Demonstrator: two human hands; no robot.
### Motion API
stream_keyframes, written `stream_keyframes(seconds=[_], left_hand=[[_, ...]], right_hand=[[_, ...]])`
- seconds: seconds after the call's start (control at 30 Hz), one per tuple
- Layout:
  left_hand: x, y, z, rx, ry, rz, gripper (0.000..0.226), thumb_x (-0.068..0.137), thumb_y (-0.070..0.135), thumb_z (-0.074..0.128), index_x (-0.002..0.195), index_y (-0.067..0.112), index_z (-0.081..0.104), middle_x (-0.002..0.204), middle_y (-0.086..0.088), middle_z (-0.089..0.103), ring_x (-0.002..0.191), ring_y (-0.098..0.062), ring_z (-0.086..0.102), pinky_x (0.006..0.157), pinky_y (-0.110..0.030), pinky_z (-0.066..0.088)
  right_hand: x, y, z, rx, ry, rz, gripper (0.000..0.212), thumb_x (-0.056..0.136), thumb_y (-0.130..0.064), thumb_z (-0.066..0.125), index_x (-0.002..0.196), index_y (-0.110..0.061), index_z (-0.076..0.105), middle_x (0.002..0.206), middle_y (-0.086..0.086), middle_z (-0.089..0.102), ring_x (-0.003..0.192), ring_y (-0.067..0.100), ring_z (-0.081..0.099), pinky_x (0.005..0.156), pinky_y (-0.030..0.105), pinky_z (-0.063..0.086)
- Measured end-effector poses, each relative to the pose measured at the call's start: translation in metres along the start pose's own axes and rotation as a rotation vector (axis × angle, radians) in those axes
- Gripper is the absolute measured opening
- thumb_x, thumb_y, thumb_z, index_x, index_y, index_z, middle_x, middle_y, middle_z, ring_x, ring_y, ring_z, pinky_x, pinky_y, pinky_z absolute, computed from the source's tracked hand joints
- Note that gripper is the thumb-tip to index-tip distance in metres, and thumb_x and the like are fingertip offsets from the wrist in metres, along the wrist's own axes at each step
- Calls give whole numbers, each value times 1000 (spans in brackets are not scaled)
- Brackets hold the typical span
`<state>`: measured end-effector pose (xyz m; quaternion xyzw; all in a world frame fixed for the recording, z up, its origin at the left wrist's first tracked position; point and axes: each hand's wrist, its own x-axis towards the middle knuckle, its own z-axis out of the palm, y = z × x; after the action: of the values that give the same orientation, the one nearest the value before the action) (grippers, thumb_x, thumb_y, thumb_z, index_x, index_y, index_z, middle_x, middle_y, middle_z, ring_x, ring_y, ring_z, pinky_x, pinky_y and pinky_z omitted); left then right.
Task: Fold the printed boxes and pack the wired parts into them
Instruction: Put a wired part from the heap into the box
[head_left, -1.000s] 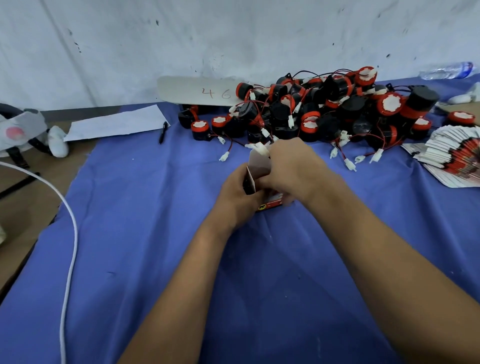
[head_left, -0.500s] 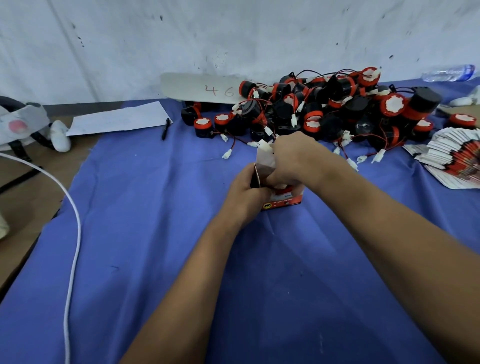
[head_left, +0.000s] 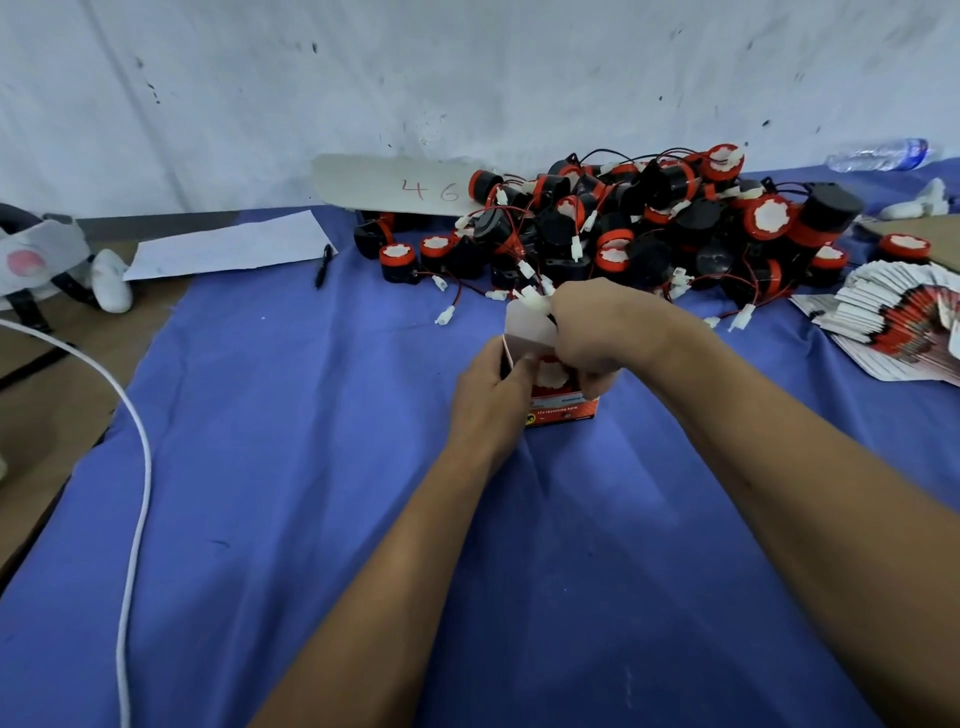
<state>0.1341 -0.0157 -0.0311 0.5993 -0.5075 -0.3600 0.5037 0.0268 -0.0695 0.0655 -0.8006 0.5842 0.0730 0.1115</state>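
A small printed box (head_left: 563, 405), red and white, stands upright on the blue cloth (head_left: 311, 467) with its white top flap (head_left: 524, 332) raised. My left hand (head_left: 488, 395) grips the box's left side. My right hand (head_left: 602, 332) is curled over the open top, pinching a white connector and wire at the box mouth. A red-and-white part face shows inside the box under my fingers. Behind lies a pile of black and red wired parts (head_left: 649, 228). A fanned stack of flat printed boxes (head_left: 904, 322) sits at the right.
A cardboard strip marked 46 (head_left: 395, 184) leans on the wall. A sheet of paper (head_left: 234, 247) and a black pen (head_left: 323, 265) lie at the back left. A white cable (head_left: 140, 467) crosses the left edge. A plastic bottle (head_left: 878, 154) lies at the far right.
The box has been set more upright and its printed front now faces me. My right hand has shifted from covering the box to working the wire at its open top.
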Motion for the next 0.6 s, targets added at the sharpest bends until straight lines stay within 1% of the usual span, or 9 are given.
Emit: stream_keyframes(seconds=[0.07,0.13,0.2,0.3,0.33,0.4,0.47,0.53,0.6], left_hand=[[3,-2,1,37,14,9,20,94,24,61,113,22,70,107,6,75,104,-16,69,92,-44,58],[7,-4,2,66,30,10,21,94,12,66,115,18,70,108,3,75,104,-19,69,93,-47,58],[9,-5,1,64,39,-9,22,92,11,70,114,15,70,107,-1,76,103,-22,70,92,-49,58],[11,-4,1,32,38,-52,22,89,17,76,110,18,71,103,2,76,99,-19,72,92,-48,59],[12,-3,1,29,34,-63,23,88,18,78,110,19,71,103,2,77,98,-19,72,92,-48,59],[13,-2,0,26,23,-80,26,87,19,80,111,18,72,103,1,77,98,-20,73,91,-48,60],[13,-1,-1,16,16,-85,26,87,18,80,112,14,71,104,-3,77,98,-22,73,90,-49,61],[13,-3,-2,4,16,-79,25,88,15,79,111,11,70,104,-5,77,98,-24,74,89,-51,61],[13,-4,-3,-9,10,-72,24,90,12,77,112,12,70,105,-4,77,98,-22,74,90,-50,61]], right_hand=[[-3,1,-3,-13,-18,-11,25,84,-3,72,69,-12,54,30,-8,50,34,7,54,34,18,37],[-7,2,-6,-55,-44,-25,27,80,0,74,67,-12,53,33,-7,52,44,12,57,37,19,39],[-9,5,-6,-105,-16,-45,29,82,-1,72,66,-12,51,44,-3,57,53,16,55,42,21,39],[-13,9,-6,-121,259,-95,36,90,-2,62,60,-9,42,59,6,46,54,20,42,47,26,34],[-14,11,-7,-78,354,-106,33,90,-3,61,61,-7,45,62,8,48,57,23,45,51,29,39],[-16,12,-7,26,452,-131,18,92,-6,62,75,0,65,74,14,66,72,30,63,70,36,55],[-20,6,-3,54,463,-134,15,94,-6,60,92,0,74,89,16,73,85,32,69,83,41,58],[-23,0,4,52,479,-132,15,92,-1,58,93,-2,73,94,15,72,83,30,66,78,40,59],[-23,-7,10,41,486,-119,13,89,0,59,92,-6,70,86,12,67,69,23,58,68,36,56]])
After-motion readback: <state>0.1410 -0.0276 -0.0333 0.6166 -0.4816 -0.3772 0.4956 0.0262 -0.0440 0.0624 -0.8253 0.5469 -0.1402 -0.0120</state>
